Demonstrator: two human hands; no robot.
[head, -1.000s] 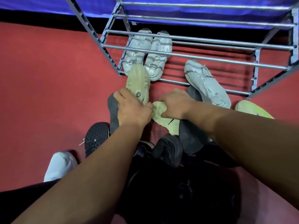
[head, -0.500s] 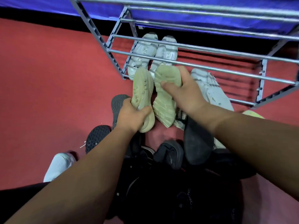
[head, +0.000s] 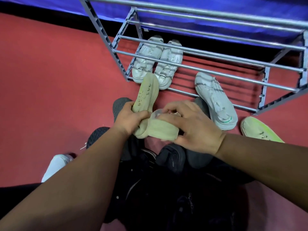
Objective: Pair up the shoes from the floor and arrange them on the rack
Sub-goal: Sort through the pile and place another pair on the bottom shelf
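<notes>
Beige shoes: two, both off the floor in front of the rack; first beige shoe (head: 147, 93) is sole-up, toe pointing at the rack; second beige shoe (head: 158, 130) lies across below it, touching its heel end.
Left hand (head: 131, 118): grip closed around the heel end of the first beige shoe.
Right hand (head: 191, 125): grip closed over the second beige shoe, fingers curled on its top edge.
White pair (head: 157, 61): two shoes side by side on the lowest tier of the rack (head: 208, 55), at its left end.
White knit sneaker (head: 215, 100): one, its toe under the front bar, its heel on the red floor (head: 50, 80).
Neon-yellow shoe (head: 260, 130): one, at right, just beside the white knit sneaker.
Dark shoes (head: 171, 157): at least four soles or toes show under the arms; the exact count is hard to make out against the dark clothing.
White shoe (head: 56, 165): one, at lower left, partly hidden by the left forearm.
Rack tiers: upper bars cut off by the top edge.
</notes>
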